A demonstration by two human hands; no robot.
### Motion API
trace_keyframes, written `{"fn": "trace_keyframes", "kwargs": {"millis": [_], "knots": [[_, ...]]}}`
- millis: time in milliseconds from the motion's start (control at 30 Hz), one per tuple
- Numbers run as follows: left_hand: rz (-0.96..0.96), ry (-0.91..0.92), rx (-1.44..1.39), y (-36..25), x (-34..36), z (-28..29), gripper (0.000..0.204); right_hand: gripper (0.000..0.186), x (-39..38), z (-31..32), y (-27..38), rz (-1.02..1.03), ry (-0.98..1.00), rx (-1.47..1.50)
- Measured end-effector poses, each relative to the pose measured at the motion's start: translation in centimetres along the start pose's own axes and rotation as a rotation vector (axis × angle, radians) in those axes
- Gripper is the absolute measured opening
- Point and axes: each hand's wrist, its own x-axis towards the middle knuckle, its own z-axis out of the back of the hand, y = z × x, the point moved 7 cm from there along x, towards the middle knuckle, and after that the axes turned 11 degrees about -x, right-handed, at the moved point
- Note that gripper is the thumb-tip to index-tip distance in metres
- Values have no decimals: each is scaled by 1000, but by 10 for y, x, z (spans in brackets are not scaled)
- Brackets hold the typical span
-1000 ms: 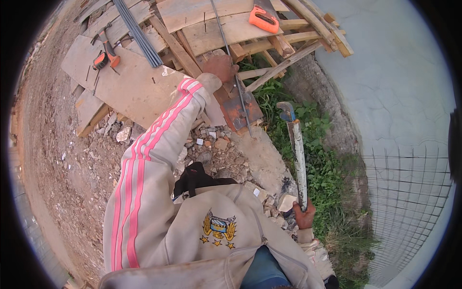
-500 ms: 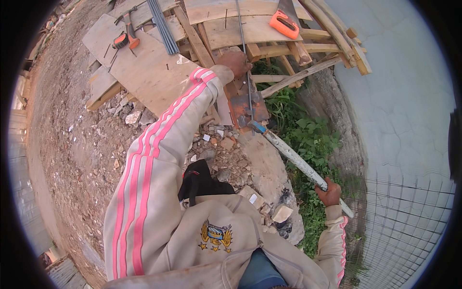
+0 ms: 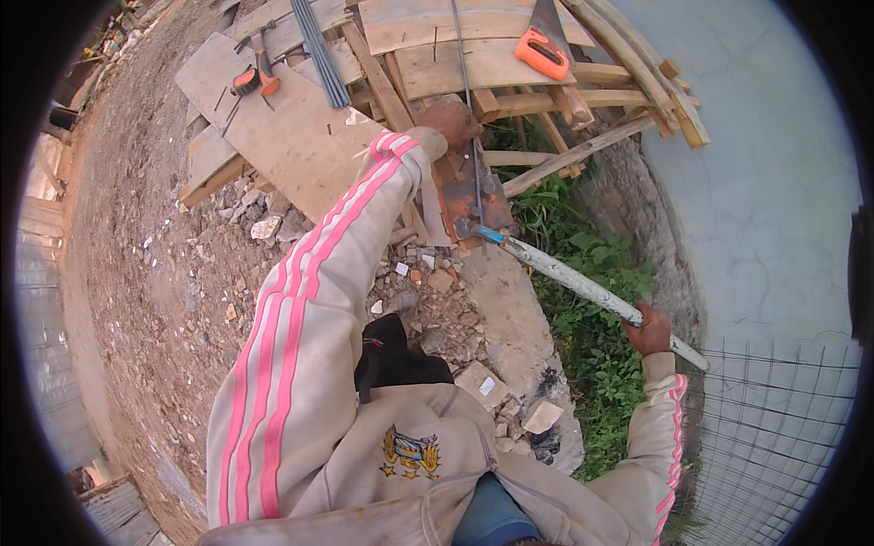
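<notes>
My left hand [image 3: 448, 123] is closed on a long thin steel rod [image 3: 460, 50], which crosses a rusty metal plate [image 3: 490, 198] on the wooden stack. My right hand [image 3: 648, 329] is closed around a long white, paint-worn pipe [image 3: 564, 276] with a blue-and-grey bent head [image 3: 487, 234]. The head is at the rod's lower end, beside the plate's near edge; whether it grips the rod is too small to tell. Both sleeves are light with pink stripes.
Boards [image 3: 273, 150] hold an orange-handled saw [image 3: 544, 55], a hammer [image 3: 264, 64], a tape measure [image 3: 244, 81] and a rod bundle [image 3: 319, 50]. Rubble [image 3: 437, 291] and a black cloth bag [image 3: 391, 355] lie below. Weeds [image 3: 592, 409], wire mesh [image 3: 774, 419] and a pale wall [image 3: 765, 182] are right.
My right hand has moved up and right, swinging the pipe from upright to diagonal, its head now at the rod's lower end. My left hand stays on the rod; the view has shifted slightly.
</notes>
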Motion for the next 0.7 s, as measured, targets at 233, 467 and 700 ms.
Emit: {"fn": "trace_keyframes", "kwargs": {"millis": [233, 467, 700], "knots": [[23, -76, -38, -3, -3, 4, 36, 33, -40, -4, 23, -63, -68, -28], [41, -53, -58, -1, -3, 3, 38, 33, -37, -8, 25, -154, 70, 18], [20, -26, 8, -6, -2, 2, 40, 38, -62, -25, 37, -274, 101, 12]]}}
